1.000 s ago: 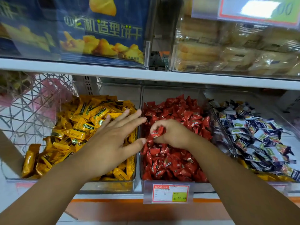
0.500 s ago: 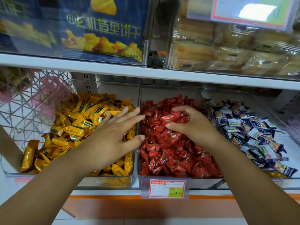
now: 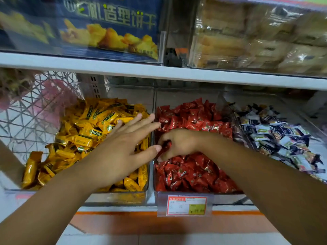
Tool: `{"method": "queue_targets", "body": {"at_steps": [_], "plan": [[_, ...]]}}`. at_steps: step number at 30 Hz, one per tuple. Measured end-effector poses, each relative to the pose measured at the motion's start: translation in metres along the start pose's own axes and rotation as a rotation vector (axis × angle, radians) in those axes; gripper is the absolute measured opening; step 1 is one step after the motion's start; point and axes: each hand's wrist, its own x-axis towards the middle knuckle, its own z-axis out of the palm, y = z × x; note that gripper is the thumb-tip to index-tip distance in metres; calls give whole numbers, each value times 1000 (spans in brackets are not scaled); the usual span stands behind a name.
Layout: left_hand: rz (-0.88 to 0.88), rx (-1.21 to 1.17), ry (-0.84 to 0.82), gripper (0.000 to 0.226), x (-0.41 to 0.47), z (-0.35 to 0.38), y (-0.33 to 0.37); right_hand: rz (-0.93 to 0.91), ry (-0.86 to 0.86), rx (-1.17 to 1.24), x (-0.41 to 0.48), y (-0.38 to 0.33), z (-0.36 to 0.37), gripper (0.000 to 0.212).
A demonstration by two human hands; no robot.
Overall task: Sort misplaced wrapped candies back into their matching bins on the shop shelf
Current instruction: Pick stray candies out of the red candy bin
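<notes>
**Hand state**
- Left hand (image 3: 122,149): flat, palm down, fingers spread over the yellow candies (image 3: 85,138), near the right wall of the yellow bin (image 3: 113,197). Fingertips reach across the divider to the left edge of the red bin (image 3: 228,198). Nothing seen held.
- Right hand (image 3: 178,144): inside the red bin, close to its left wall. Fingers curled down, pinching a red candy (image 3: 165,147) against the thumb.

**Change over the last half second**
- Right hand drawn from the rear middle of the red bin to the left wall. Fingers changed from draped over the red candies (image 3: 194,172) to a closed pinch.
- Left hand posture unchanged.

**Meaning for the task**
- Pinched piece matches the bin below it. Probably raking through the heap or dropping a returned piece, not removing a stray.
- No off-colour wrapper visible on the red surface.
- Blue-and-white candies (image 3: 276,131) at the right untouched.
</notes>
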Motion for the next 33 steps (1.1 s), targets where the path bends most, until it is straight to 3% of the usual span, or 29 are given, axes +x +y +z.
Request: {"method": "queue_targets", "body": {"at_steps": [4,8,15,24,27,29,33], "plan": [[-18,11,2,67,0,0,2,89,-131,-10,11,6,-5,79],[-18,7,-8,64,0,-1,2,106,-182,0,9,9,2,96],[-25,-4,-4,64,0,-2,3,30,-155,-170,-1,0,20,94],[-26,-1,0,69,-1,0,5,59,-138,52,-3,0,23,94],[-18,-13,4,66,-1,0,5,42,-102,206,-7,2,23,84],[-19,-19,3,65,-1,-1,5,15,-45,329,-10,3,21,63],[-18,-24,7,66,0,-2,2,7,233,667,-17,13,2,37]]}}
